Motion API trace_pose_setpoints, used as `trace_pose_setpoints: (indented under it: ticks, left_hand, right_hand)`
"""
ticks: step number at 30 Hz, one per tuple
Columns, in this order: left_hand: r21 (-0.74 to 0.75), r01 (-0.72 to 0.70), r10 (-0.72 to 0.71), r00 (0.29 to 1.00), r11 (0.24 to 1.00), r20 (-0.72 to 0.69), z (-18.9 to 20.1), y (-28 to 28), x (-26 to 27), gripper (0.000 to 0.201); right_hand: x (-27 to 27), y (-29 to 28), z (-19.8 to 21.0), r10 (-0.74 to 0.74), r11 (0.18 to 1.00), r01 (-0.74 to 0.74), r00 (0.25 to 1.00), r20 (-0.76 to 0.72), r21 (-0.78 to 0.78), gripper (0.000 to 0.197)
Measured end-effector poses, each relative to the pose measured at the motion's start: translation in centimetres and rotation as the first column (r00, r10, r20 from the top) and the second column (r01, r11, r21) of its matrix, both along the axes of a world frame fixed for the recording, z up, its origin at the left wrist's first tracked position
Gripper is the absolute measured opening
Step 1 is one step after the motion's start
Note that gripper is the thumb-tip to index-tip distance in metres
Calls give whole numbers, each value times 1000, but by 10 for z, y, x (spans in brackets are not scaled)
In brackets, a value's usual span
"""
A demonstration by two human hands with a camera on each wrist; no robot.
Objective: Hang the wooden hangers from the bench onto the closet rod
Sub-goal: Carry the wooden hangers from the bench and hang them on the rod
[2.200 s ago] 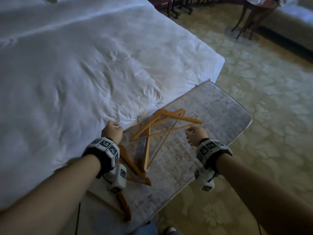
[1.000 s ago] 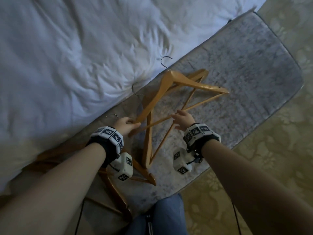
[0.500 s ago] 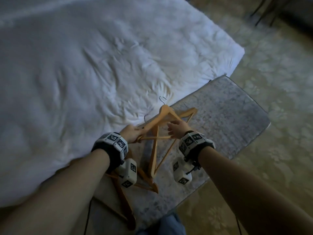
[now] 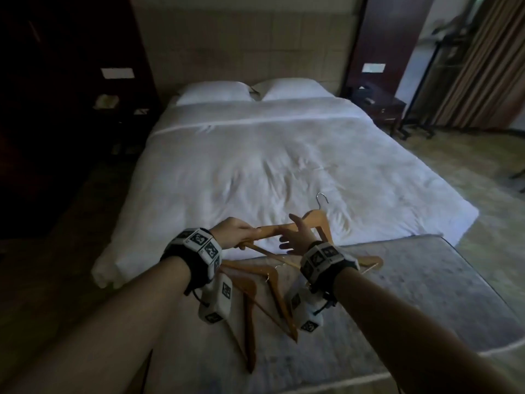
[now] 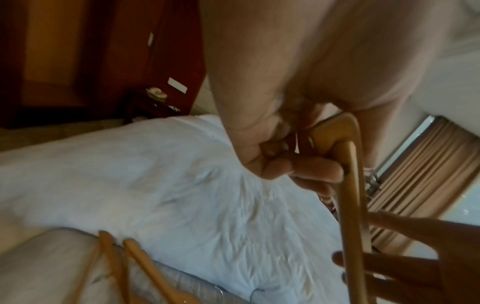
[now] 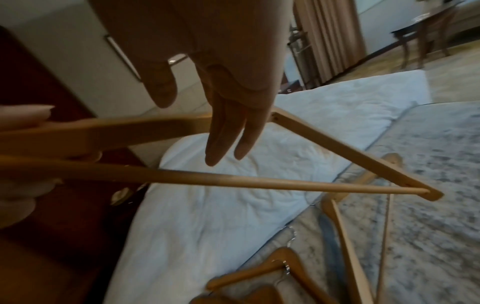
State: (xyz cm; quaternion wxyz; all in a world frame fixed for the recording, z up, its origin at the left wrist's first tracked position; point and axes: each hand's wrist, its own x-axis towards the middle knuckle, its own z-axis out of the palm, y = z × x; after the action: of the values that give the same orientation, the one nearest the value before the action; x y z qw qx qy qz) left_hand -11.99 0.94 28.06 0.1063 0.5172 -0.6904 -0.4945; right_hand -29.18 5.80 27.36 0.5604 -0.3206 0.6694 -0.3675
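My left hand (image 4: 241, 234) grips one end of a light wooden hanger (image 4: 312, 220) and holds it up over the foot of the bed, its metal hook (image 4: 322, 199) pointing away. In the left wrist view the fingers (image 5: 311, 166) curl round the hanger's corner (image 5: 337, 135). Beside the hanger's middle is my right hand (image 4: 289, 237), fingers straight and spread, holding nothing. The right wrist view shows those fingers (image 6: 226, 133) above the hanger's bar (image 6: 233, 182). Several more hangers (image 4: 250, 294) lie crossed on the grey bench (image 4: 426, 294). No closet rod is in view.
A wide white bed (image 4: 255, 166) fills the space beyond the bench. Dark wooden furniture (image 4: 56, 109) stands along the left. A bedside table (image 4: 380, 103), a dark metal stand (image 4: 420, 89) and curtains (image 4: 483, 66) are at the right, with patterned carpet (image 4: 483, 194) between.
The left hand has lifted one hanger off the pile, up over the bed's foot. The right hand let go of its bar and opened. The head view tilted up.
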Motion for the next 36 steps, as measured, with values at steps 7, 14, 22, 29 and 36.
trace_pose_setpoints:
  ticks: [7,14,22,29,36]
  left_hand:
    - [-79,-227,224,974,971,-37,39,122,114,22]
    - [-97,-494,473,863,864,-178,91,214,231,35]
    - [-124,-836,746,535,534,-397,138,337,390,52]
    - [-165,-958,868,284,235,-407,159,506,573,47]
    - [-193,-981,888,62,-30,-455,158,652,710,40]
  right_hand:
    - [116,72,40,216,976,-218,973,-86,-18,17]
    - [251,105,81,373,909,-379,925,-69,-176,26]
    - [442,175,124,584,802,-559,808,81,-210,23]
    - [633,317,161,793,609,-748,583,179,-263,25]
    - [773,453,185,892,392,-881,293,344,-266,29]
